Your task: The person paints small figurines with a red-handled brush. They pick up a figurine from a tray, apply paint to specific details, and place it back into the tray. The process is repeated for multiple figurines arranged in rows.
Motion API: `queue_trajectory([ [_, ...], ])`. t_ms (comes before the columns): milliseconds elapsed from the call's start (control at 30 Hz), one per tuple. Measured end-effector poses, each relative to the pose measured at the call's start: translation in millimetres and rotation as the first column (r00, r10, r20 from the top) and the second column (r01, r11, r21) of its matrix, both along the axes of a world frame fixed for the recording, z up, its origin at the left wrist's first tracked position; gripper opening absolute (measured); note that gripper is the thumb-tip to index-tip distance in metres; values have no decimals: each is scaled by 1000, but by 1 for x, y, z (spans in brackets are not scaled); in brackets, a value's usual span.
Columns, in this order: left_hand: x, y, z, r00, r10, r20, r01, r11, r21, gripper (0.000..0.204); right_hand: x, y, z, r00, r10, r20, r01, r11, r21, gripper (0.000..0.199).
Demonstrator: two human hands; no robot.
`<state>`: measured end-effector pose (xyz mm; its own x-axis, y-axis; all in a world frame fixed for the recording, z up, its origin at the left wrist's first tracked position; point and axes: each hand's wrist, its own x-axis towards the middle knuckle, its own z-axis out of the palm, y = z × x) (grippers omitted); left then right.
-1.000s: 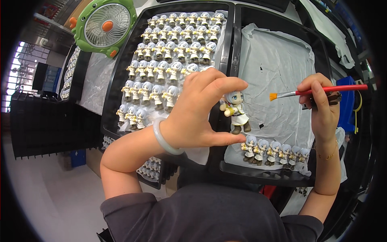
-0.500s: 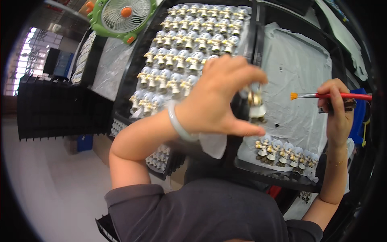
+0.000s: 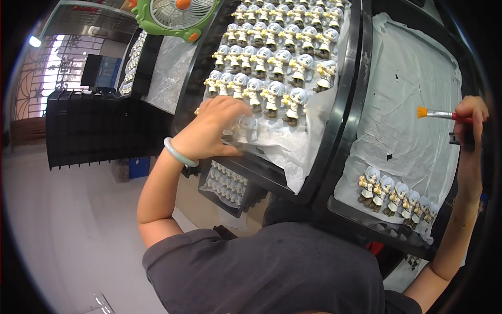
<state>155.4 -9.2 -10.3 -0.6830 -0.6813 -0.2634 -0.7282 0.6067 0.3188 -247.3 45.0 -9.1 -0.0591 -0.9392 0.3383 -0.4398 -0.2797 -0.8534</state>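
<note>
My left hand [image 3: 212, 128], with a pale bracelet at its wrist, is at the front row of the left black tray [image 3: 266, 175]. Between its curved fingers and thumb is a small blue-haired figurine [image 3: 246, 128], smeared by motion. Rows of like figurines [image 3: 274, 97] in white clothes stand behind it on a white plastic liner. My right hand [image 3: 470, 118] is closed on a paintbrush [image 3: 442, 113] with orange bristles and a red handle, above the right tray's edge. A small dark object [image 3: 456, 138] shows by that palm; its kind is unclear.
The right black tray [image 3: 376, 233], lined with white sheeting, carries a short row of figurines [image 3: 395, 196] along its front. A green fan [image 3: 180, 18] stands at the back left. Lower down, another tray of figurines [image 3: 225, 183] shows. A black crate [image 3: 99, 128] lies at the left.
My left hand has moved left with the figurine, from between the two trays to the left tray's front row. My right hand still grips the brush. The whole view has shifted.
</note>
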Motion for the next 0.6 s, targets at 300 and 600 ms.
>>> queue_trajectory([
  [300, -33, 3, 15, 965, -84, 248, 130, 976, -177, 59, -20, -4, -14, 997, 74, 8, -72, 987, -142, 31],
  [600, -214, 36, -24, 715, -689, 121, 697, 685, -212, 21, 2, -20, -8, 948, 33, 316, -13, 998, -63, 26],
])
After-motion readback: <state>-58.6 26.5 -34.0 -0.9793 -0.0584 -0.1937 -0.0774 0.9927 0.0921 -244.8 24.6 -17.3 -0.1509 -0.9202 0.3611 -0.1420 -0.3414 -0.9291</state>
